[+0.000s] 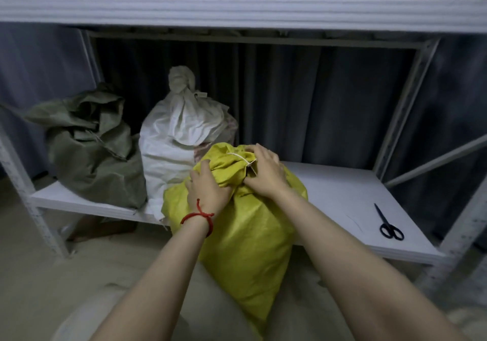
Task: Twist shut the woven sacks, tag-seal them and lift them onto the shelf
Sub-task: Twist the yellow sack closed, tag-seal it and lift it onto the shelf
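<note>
Here: yellow sack at the shelf front edge, neck tied.
Left hand and right hand grip the neck; soft, likely heavy: lift there, supporting the base.

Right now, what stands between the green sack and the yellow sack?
The tied white sack, standing on the shelf; the head view shows it.

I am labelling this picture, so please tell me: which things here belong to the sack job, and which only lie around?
Job: yellow sack, gripped at its neck by left hand and right hand; white tie round that neck; white sack and green sack on the shelf.
Lying about: scissors, untouched on the shelf; curtain behind.
</note>
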